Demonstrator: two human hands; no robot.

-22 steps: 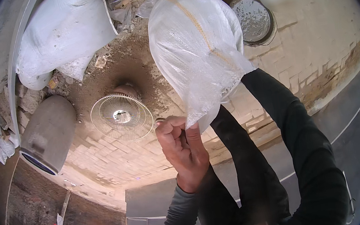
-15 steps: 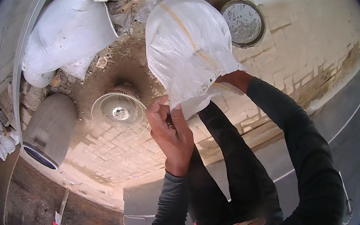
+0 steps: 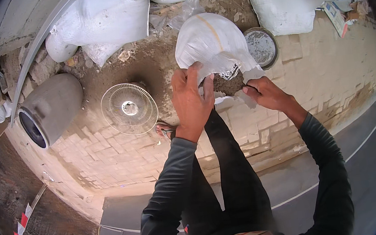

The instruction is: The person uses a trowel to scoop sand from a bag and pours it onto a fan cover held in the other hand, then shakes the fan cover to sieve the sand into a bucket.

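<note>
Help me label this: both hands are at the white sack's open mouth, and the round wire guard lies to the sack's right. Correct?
The side is wrong: the head view shows the round wire guard to the left of the white sack. The left hand and right hand are indeed at the sack's open mouth.

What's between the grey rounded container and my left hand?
In the head view, the round wire grille lies between the grey container and your left hand.

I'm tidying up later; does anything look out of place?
The round wire guard, like a fan's, looks odd by loose dirt and paving. Left of it, a grey vessel appears to lie on its side rather than upright.
</note>
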